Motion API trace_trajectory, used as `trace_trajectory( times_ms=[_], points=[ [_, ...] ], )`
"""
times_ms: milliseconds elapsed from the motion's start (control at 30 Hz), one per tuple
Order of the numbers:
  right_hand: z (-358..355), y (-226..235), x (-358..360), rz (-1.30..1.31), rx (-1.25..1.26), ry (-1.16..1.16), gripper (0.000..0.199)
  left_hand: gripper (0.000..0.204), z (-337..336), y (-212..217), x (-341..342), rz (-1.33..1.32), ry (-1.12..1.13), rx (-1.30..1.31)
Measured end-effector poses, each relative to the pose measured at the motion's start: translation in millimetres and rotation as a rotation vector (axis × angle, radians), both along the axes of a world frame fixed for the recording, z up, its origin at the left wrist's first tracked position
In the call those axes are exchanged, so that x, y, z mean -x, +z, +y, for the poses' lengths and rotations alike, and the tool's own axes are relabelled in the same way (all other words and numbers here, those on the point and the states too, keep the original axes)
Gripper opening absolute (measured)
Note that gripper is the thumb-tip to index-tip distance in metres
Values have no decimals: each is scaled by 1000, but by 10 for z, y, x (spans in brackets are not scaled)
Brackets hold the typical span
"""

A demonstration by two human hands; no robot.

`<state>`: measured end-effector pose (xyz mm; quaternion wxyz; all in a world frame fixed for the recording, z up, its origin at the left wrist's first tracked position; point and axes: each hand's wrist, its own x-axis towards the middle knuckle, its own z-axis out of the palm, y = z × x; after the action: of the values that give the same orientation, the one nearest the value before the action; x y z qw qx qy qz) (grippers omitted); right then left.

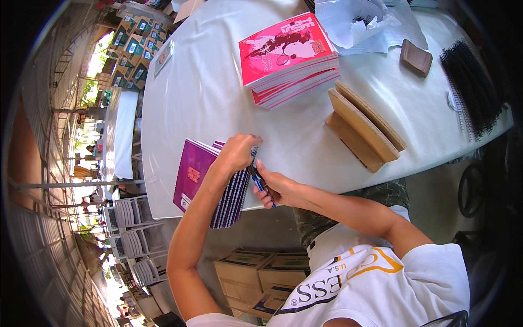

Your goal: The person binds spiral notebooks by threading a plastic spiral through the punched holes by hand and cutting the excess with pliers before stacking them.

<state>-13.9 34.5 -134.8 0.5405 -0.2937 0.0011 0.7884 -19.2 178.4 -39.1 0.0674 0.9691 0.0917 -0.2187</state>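
Head view: left hand (237,152) bent at the wrist, fingers curled down over the top edge of a stack of purple notebooks (218,182), pressing on it near the spiral side. Right hand (272,188) just beside, fingers closed around blue-handled pliers (257,180) whose tip meets the stack's binding edge right below the left fingers. Stack lying at the near edge of the white bench (207,92), partly overhanging it. Farther back, well apart: a pile of pink notebooks (289,57), cardboard sheets (365,128) leaning together, a brown pad (417,57), black spiral coils (471,87) at the right. Below the bench edge, cardboard boxes (261,272) on the floor.
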Motion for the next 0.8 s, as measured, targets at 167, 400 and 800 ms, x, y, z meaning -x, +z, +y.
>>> trace_trajectory(
  times_ms=[167, 400, 800],
  points=[
    [-103, 155, -36, 28, 125, -16, 82, 57, -6, 6, -12, 12, 66, -27],
    [-20, 117, -52, 1, 105, -37, 80, 61, -70, 20, -17, -5, 106, -2],
    [81, -20, -95, 44, 25, -45, 77, 74, -67, -31, -91, -3, 225, -78]
  ],
)
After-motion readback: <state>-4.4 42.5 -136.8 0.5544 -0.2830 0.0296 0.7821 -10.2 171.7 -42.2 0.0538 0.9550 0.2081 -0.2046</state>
